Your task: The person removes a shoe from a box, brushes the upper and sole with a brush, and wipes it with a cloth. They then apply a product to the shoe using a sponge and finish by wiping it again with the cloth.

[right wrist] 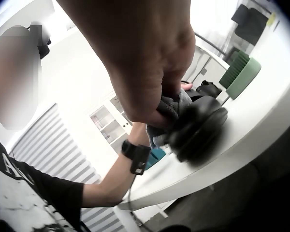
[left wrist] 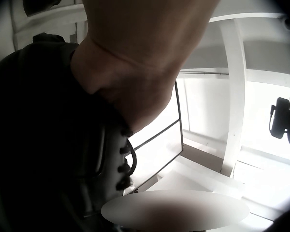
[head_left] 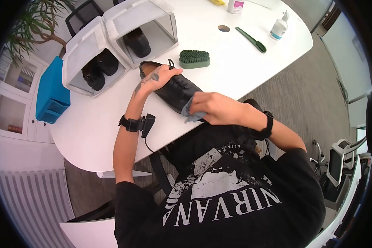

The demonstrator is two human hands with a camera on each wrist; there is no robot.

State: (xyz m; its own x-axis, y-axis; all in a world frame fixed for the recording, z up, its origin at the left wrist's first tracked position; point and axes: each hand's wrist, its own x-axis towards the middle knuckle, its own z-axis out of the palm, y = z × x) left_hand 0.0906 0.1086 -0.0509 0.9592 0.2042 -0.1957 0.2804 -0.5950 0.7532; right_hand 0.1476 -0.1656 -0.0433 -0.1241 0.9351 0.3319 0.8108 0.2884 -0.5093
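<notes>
A black lace-up dress shoe [head_left: 169,93] is at the table's near edge, its tan-lined heel opening toward the boxes. My left hand [head_left: 159,78] holds it around the opening, thumb lying near the laces; its other fingers are mostly hidden. In the left wrist view, the dark shoe [left wrist: 48,125] fills the left side beneath the hand. Bunched in the curled fingers of my right hand [head_left: 213,108] is a grey-blue cloth [head_left: 189,110], up against the shoe's toe. The right wrist view shows the cloth [right wrist: 157,133] between those fingers and the blurred toe.
Just beyond the shoe sits a green block brush [head_left: 194,60], bristles up. A long-handled green brush [head_left: 252,40], a pump bottle [head_left: 279,27] and a pink-labelled white bottle [head_left: 235,5] stand farther back. Two white boxes [head_left: 124,20] contain dark shoes, beside a blue organizer [head_left: 53,93].
</notes>
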